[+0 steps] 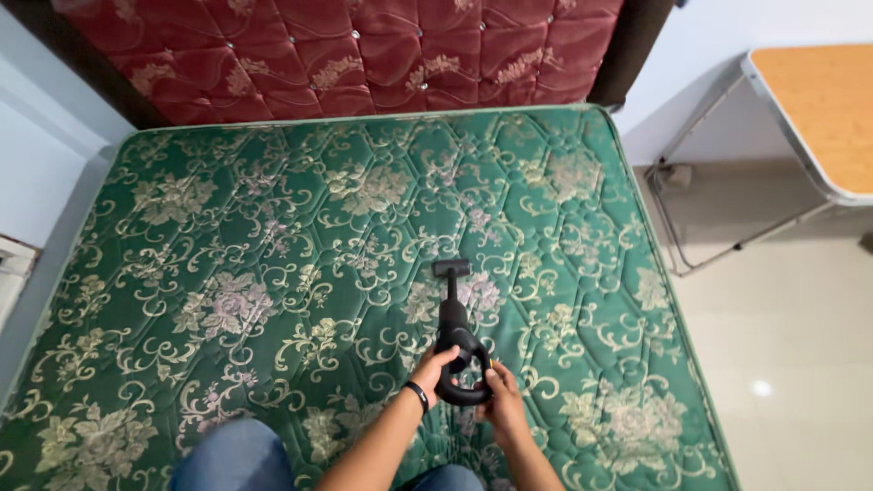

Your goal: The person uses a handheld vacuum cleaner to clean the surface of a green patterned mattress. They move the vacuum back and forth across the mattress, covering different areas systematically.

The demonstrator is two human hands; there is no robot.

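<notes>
Black handheld vacuum (457, 345) gripped by left hand (435, 366) and right hand (502, 400), long axis toward mattress (273, 227) head edge.

Two bare forearms come into view from the bottom edge, no sleeves on either one. The left hand (435, 366) has a thin black band (417, 395) round its wrist, snug and plain. The right hand (503, 400) wears nothing, no ring or watch that shows. Lower down, blue jeans (235, 458) cover the knees, the denim a mid, faded blue.
</notes>
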